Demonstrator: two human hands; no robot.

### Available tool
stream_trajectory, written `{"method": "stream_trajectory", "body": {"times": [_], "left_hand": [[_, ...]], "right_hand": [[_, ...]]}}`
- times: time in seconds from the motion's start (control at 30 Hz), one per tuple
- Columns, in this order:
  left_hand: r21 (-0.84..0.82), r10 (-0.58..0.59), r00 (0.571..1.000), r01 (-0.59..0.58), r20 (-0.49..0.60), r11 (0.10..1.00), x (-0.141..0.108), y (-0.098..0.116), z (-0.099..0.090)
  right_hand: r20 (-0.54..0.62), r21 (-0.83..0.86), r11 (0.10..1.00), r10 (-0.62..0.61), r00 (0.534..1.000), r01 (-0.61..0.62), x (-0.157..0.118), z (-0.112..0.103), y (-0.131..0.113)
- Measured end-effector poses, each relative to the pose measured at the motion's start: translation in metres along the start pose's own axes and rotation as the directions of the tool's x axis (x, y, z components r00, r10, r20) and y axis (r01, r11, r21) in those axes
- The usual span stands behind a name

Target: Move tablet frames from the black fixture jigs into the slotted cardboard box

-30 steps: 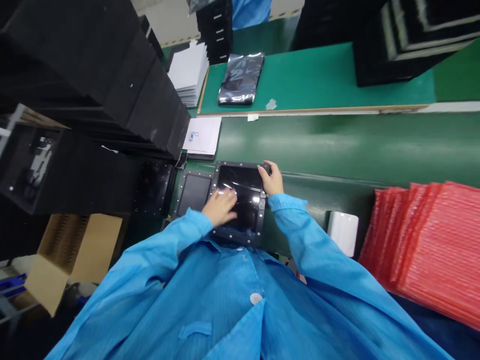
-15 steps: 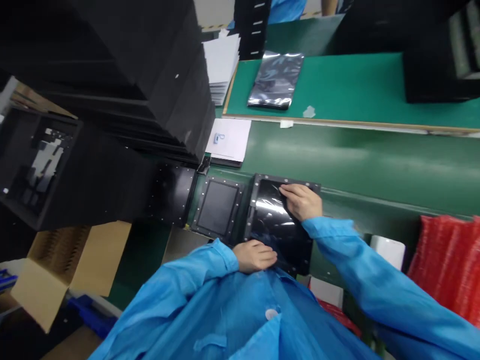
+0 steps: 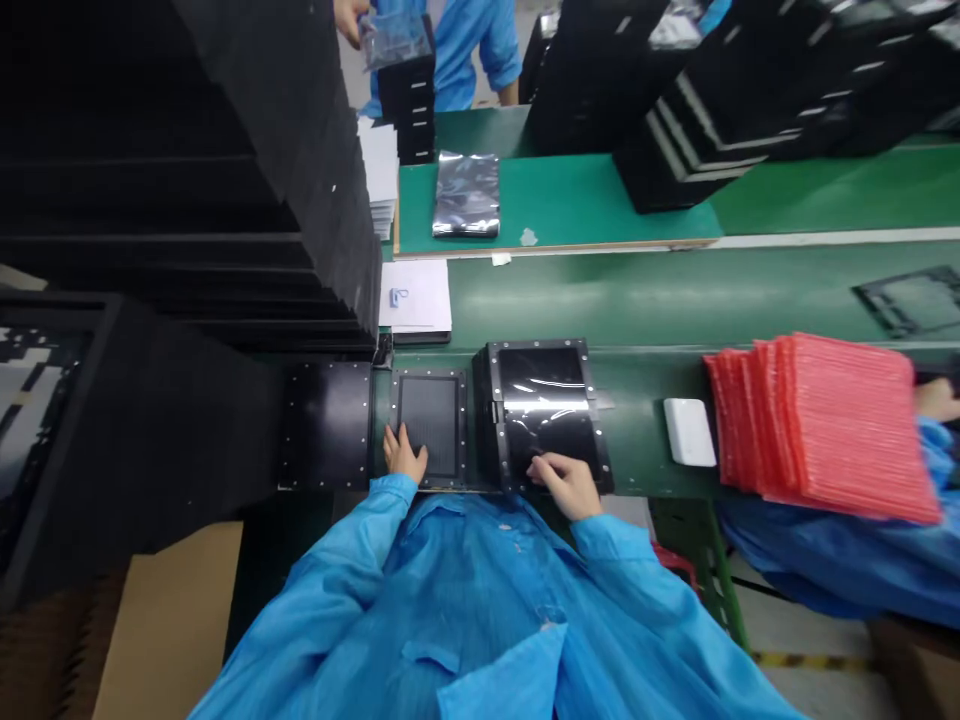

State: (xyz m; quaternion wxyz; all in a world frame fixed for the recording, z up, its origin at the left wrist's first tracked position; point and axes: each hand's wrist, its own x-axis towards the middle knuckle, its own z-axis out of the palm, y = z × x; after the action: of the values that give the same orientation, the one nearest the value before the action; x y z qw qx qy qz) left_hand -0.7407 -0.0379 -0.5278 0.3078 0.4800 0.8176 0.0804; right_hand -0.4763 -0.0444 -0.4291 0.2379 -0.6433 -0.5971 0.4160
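My left hand (image 3: 406, 457) lies with fingers spread on the lower left part of a flat black panel with a riveted border (image 3: 430, 415). To its right stands a stack of black riveted frames (image 3: 487, 420), topped by a glossy black sheet (image 3: 544, 385) that mirrors the ceiling lights. Over the lower part of this sheet is my right hand (image 3: 570, 484), its thumb and fingers pinched together. What the pinch holds, if anything, is too small to make out.
A black riveted plate (image 3: 328, 425) lies left, below tall black stacks (image 3: 322, 190). To the right are a white box (image 3: 689, 432) and red bubble bags (image 3: 847, 420), with another person's hand (image 3: 937, 400) beyond. Papers (image 3: 416, 295) and plastic bags (image 3: 466, 195) lie ahead. A co-worker (image 3: 472, 50) stands opposite.
My left hand has moved from the lower edge of the glossy sheet onto the panel at left. My right hand has gone from the sheet's upper edge to its lower part. The view has turned.
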Motion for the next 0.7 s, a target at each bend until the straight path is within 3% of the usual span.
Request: {"method": "stream_trajectory", "body": {"times": [0.07,0.13,0.23,0.3,0.43,0.5,0.57,0.63,0.7], "left_hand": [[-0.083,-0.092,0.995,0.088,-0.038,0.993,-0.002,0.014,0.009],[-0.22,-0.195,0.979,0.178,-0.063,0.959,-0.003,0.03,0.011],[-0.395,-0.297,0.953,0.251,-0.06,0.884,-0.001,0.041,-0.004],[-0.444,-0.287,0.957,0.241,-0.039,0.863,-0.004,0.042,-0.019],[-0.582,-0.006,1.0,0.001,-0.007,0.813,-0.028,0.054,-0.04],[-0.605,0.03,0.998,-0.054,-0.05,0.794,-0.05,0.072,-0.044],[-0.544,0.05,0.99,-0.116,-0.134,0.831,-0.081,0.097,-0.043],[-0.399,0.242,0.954,-0.293,-0.175,0.869,-0.118,0.126,-0.036],[-0.195,0.512,0.851,-0.525,-0.117,0.828,-0.153,0.153,-0.024]], "right_hand": [[0.049,0.076,0.995,0.06,0.997,-0.064,-0.007,0.006,0.001],[0.084,0.094,0.994,0.043,0.996,-0.051,-0.003,0.008,0.003],[0.141,0.073,0.996,-0.06,0.988,0.05,0.008,0.005,0.007],[0.192,0.077,0.987,-0.151,0.97,0.139,0.011,0.003,0.011],[0.257,0.171,0.948,-0.307,0.916,0.27,0.007,-0.001,0.018],[0.301,0.25,0.932,-0.333,0.894,0.263,0.006,-0.003,0.018],[0.358,0.41,0.894,-0.341,0.869,0.182,0.007,-0.007,0.017],[0.346,0.587,0.808,-0.298,0.89,0.042,0.012,-0.014,0.017],[0.268,0.69,0.719,-0.153,0.951,-0.079,0.018,-0.026,0.022]]}}
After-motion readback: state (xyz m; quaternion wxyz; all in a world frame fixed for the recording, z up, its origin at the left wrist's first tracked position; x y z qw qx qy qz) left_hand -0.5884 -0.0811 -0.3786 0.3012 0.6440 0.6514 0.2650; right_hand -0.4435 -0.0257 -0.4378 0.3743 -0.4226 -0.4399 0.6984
